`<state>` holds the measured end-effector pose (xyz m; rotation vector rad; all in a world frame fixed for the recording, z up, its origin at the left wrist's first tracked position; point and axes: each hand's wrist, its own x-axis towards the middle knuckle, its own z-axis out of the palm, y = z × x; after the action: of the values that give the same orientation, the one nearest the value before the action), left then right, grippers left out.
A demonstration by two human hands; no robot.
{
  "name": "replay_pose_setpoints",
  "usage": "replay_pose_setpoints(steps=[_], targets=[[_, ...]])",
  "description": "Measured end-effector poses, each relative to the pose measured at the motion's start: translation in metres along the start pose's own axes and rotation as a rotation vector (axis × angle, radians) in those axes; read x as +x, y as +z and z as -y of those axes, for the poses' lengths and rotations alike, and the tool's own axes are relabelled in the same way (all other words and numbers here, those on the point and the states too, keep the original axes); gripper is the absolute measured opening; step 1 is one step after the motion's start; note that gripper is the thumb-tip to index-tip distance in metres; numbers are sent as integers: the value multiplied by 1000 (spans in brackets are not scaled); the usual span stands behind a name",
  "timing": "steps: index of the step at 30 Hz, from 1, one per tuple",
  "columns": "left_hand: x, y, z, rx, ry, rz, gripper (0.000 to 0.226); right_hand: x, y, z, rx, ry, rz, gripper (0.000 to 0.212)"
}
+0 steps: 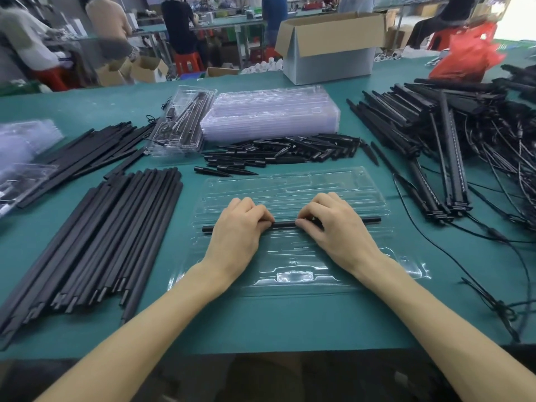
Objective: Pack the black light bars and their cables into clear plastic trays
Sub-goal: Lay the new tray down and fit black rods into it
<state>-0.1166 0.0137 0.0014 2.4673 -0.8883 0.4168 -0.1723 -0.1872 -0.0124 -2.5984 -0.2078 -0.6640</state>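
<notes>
L hand [237,226] & R hand [333,224] each curl fingers onto one black bar [284,224] spanning between them, seating it in the clear tray [290,184] beneath; next prob needs even downward press, then cable from pile [493,158] right of R hand.

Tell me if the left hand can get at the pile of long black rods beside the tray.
Probably yes. The left hand pinches the black bar in the clear tray, but only bare table lies between it and the pile of rods. It would have to let go first.
</notes>
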Motion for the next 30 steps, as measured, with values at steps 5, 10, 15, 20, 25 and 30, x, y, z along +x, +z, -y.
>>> replay_pose_setpoints(steps=[5,10,15,20,25,30], targets=[[-6,0,5,-45,-11,-11,9,0,1,0,13,6,-11,12],[-6,-2,8,-42,-20,5,10,0,0,-1,68,18,8,13],[-9,-5,10,-62,-25,1,9,7,-8,-6,314,174,-49,10],[-11,-4,10,-65,-41,-11,8,20,-16,-13,386,307,-67,19],[-9,0,9,-95,-61,-31,5,68,-15,-25,339,347,-135,20],[-8,0,9,-108,-47,-32,5,129,8,-44,125,374,-45,37]])
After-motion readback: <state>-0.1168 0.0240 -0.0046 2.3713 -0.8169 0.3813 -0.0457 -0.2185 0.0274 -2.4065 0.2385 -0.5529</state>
